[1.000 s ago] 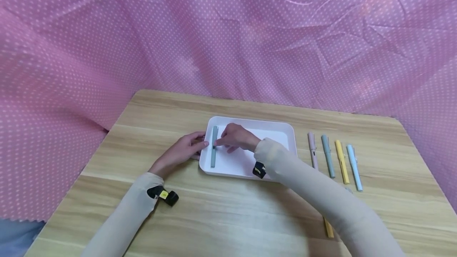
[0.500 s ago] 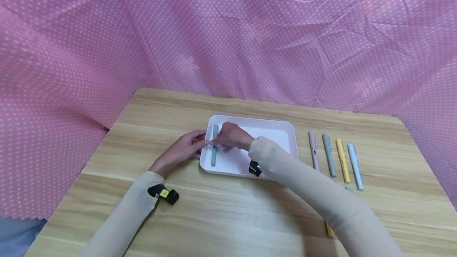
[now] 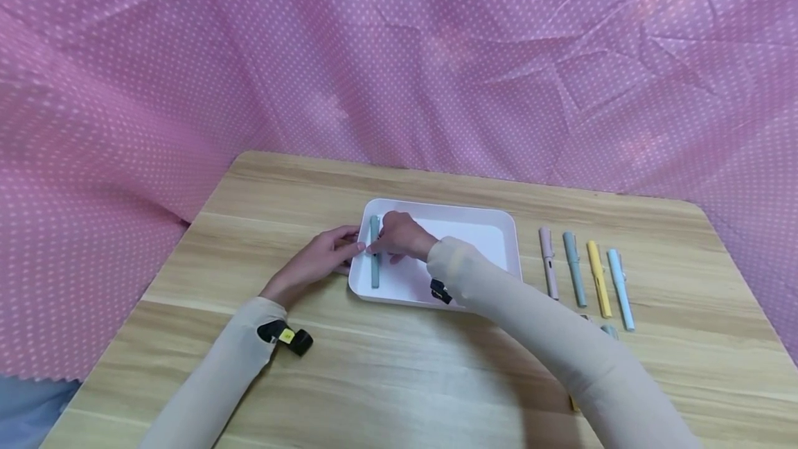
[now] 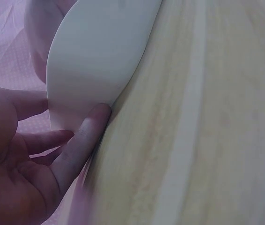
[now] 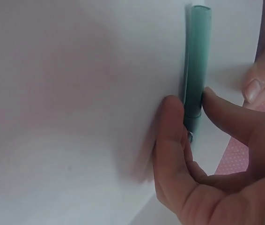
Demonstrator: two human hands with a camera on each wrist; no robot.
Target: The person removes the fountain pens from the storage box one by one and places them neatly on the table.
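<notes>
Inside a white tray (image 3: 449, 296), along its left wall, lies a blue-green pen (image 3: 375, 272). My right hand (image 3: 405, 235) pinches the pen near its middle, thumb on one side and fingers on the other. The right wrist view shows the green barrel (image 5: 199, 56) between thumb and fingertips, the pen's lower end hidden by the fingers. On the tray's left side, my left hand (image 3: 321, 255) holds the wall: the thumb lies over the rim and the fingers press against the outside. In the left wrist view this hand (image 4: 39, 154) touches the tray's outer wall (image 4: 95, 56).
Right of the tray lie a lilac pen (image 3: 548, 265), a grey-green pen (image 3: 575, 269), a yellow pen (image 3: 598, 279) and a light blue pen (image 3: 621, 289). More pens show partly from under the right sleeve (image 3: 536, 303). A pink dotted cloth (image 3: 399, 61) hangs behind the wooden table (image 3: 386, 373).
My right hand has shifted slightly left, its thumb crossing over to the pen's left side to pinch it. The left hand stays on the tray wall.
</notes>
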